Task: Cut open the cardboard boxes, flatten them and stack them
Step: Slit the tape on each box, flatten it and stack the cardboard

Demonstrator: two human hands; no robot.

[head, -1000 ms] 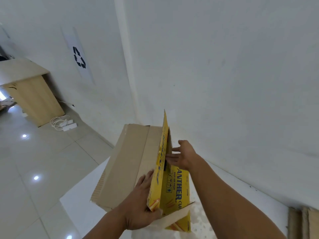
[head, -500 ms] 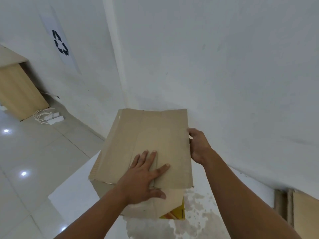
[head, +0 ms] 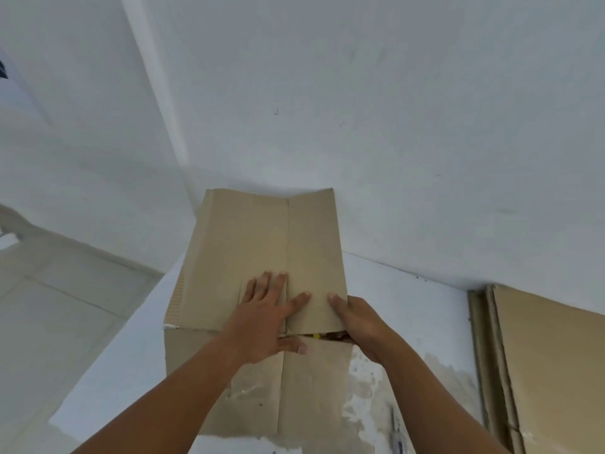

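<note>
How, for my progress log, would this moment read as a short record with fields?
box: brown cardboard box, folded almost flat on the white surface
left hand: left hand pressing flat on the box top, fingers spread
right hand: right hand grips its near right corner, thumb on top
stack: flattened cardboard lying at right, apart from the box

Bare forearms (head: 183,398), bare left hand (head: 265,317) and right hand (head: 360,326)

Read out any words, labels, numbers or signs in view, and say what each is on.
None can be read.
The cardboard box: plain brown faces, no print showing.
A yellow sliver under its flap: too small to read.
A dark mark at the left edge: cut off, unreadable.
</note>
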